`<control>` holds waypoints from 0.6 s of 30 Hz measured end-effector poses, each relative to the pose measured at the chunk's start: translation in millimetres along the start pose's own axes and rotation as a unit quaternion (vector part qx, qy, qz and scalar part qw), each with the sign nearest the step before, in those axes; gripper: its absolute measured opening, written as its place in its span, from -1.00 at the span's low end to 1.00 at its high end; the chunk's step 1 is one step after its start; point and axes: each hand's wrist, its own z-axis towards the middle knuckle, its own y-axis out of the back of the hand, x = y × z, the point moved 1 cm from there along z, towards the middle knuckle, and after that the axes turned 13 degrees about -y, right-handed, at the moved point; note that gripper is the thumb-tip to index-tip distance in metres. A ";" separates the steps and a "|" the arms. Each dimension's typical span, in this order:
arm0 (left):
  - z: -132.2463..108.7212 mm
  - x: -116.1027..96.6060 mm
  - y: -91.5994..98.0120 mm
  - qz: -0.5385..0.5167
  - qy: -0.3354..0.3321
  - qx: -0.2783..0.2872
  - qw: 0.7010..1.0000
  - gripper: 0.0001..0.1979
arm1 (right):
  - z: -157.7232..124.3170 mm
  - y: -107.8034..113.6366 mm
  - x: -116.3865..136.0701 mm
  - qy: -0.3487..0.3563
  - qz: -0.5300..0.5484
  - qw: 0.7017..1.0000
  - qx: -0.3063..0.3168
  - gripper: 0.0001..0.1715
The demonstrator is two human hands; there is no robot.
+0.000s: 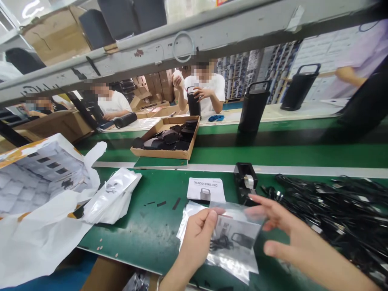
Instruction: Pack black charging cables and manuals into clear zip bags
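Note:
My left hand [195,234] pinches the upper left edge of a clear plastic bag [233,258] between thumb and fingers. Inside the bag show a printed leaflet and a coiled black cable. At the bag's right edge my right hand [283,226] is open, its fingers spread and slightly blurred; whether a fingertip touches the plastic is hard to tell. Just beyond the bag lie printed manuals [197,188] marked "Thunder Trail Pro". A black tape dispenser [242,182] stands beyond my right fingers. More silvery plastic bags [185,218] lie partly hidden behind my left hand.
Black cables [327,214] are heaped on the right. White packets [113,198] and a large wrapping bag [39,186] lie left. A cardboard tray [163,153] of dark pieces sits ahead. Black speakers [254,107] stand along the green belt [218,151]; people work beyond, under a shelf [212,34].

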 end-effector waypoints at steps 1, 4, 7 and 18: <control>0.1 0.7 -0.9 0.004 -0.004 0.000 1.000 -0.69 | 0.1 -8.1 -3.0 -0.016 0.004 1.000 0.005 -0.30; 1.9 3.5 -2.9 0.002 -0.006 -0.018 1.000 -0.80 | 1.1 -23.1 0.7 -0.018 0.008 1.000 -0.001 -0.67; 3.8 2.9 -0.9 0.037 -0.014 -0.031 0.999 -0.91 | 1.7 -21.9 9.4 0.026 0.015 0.999 -0.015 -0.65; 5.7 5.6 6.0 -0.094 0.033 0.005 0.995 -0.48 | -0.7 -12.7 7.0 0.145 -0.030 0.989 -0.006 -0.67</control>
